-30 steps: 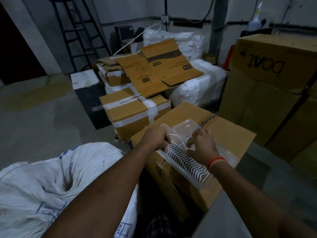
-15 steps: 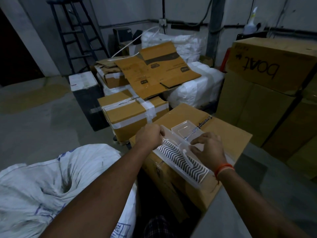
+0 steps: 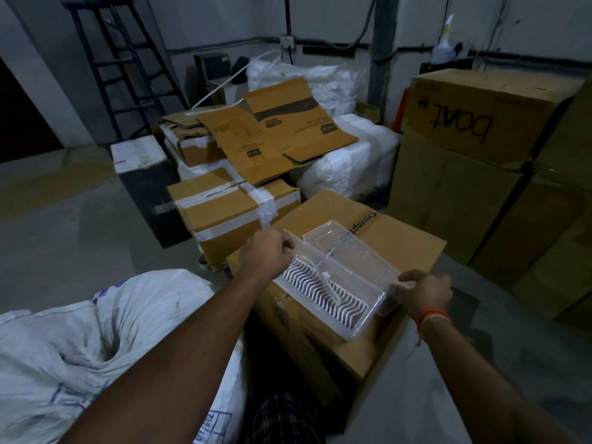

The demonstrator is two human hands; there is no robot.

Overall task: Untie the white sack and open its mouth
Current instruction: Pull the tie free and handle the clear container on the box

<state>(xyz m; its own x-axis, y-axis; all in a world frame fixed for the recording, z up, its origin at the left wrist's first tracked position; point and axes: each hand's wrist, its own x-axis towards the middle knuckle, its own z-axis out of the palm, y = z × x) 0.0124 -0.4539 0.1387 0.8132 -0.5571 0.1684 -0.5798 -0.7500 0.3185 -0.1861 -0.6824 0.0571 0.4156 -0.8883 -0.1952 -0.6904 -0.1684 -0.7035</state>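
Note:
A large white woven sack (image 3: 80, 341) with blue print lies at the lower left, crumpled, under my left forearm; its mouth and tie are not visible. A clear plastic tray (image 3: 349, 280) with a white ribbed insert rests on a brown carton (image 3: 400, 238) in front of me. My left hand (image 3: 267, 254) grips the tray's far left end. Gripping its near right end is my right hand (image 3: 423, 293), which wears an orange thread at the wrist. Neither hand touches the sack.
Taped cartons (image 3: 230, 213) and flattened cardboard (image 3: 272, 133) are piled behind. White wrapped bundles (image 3: 352, 161) sit at the back, a tall stack of boxes (image 3: 480, 123) on the right, a dark ladder (image 3: 125, 65) at the back left. Bare concrete floor (image 3: 64, 219) spreads left.
My right hand slid from the middle of the tray to its near right end. The left hand stays at the far left end. The tray's ribbed insert is now fully uncovered.

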